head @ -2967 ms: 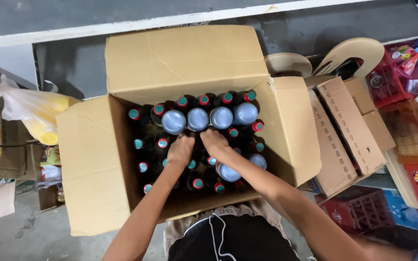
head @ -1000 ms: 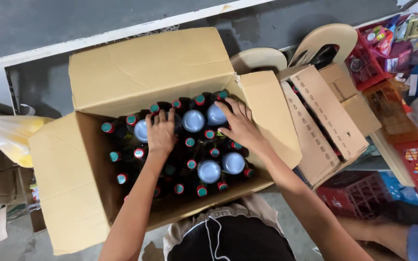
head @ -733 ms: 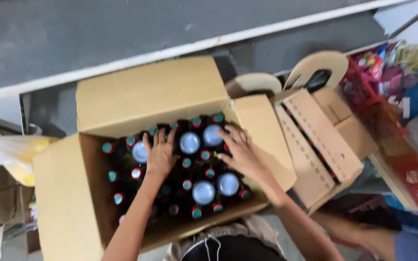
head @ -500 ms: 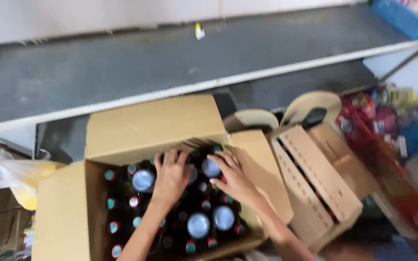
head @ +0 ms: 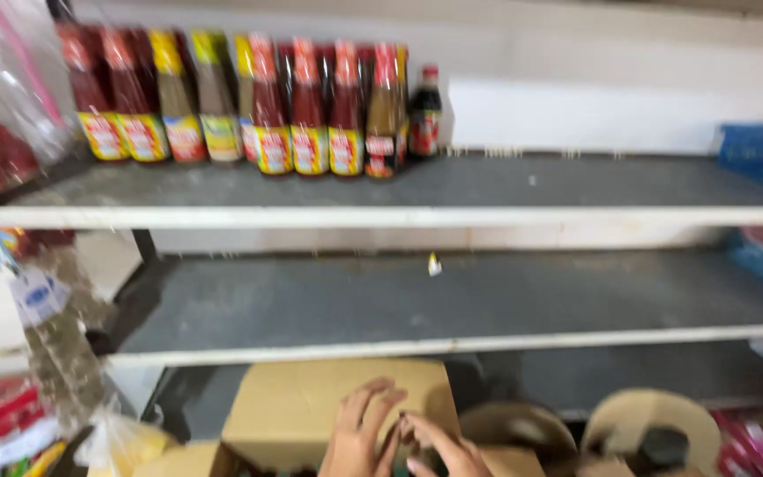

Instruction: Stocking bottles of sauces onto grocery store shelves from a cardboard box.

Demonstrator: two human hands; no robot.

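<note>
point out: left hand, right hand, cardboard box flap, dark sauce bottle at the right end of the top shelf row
left hand (head: 359, 433), head view, on the back of the hand.
right hand (head: 443, 446), head view, on the knuckles.
cardboard box flap (head: 298, 406), head view, bare middle of the flap.
dark sauce bottle (head: 425, 113), head view, on its body.

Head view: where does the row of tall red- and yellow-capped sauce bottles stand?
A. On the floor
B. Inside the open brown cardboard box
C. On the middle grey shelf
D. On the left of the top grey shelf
D: the row of tall red- and yellow-capped sauce bottles lines the left part of the top grey shelf.
</note>
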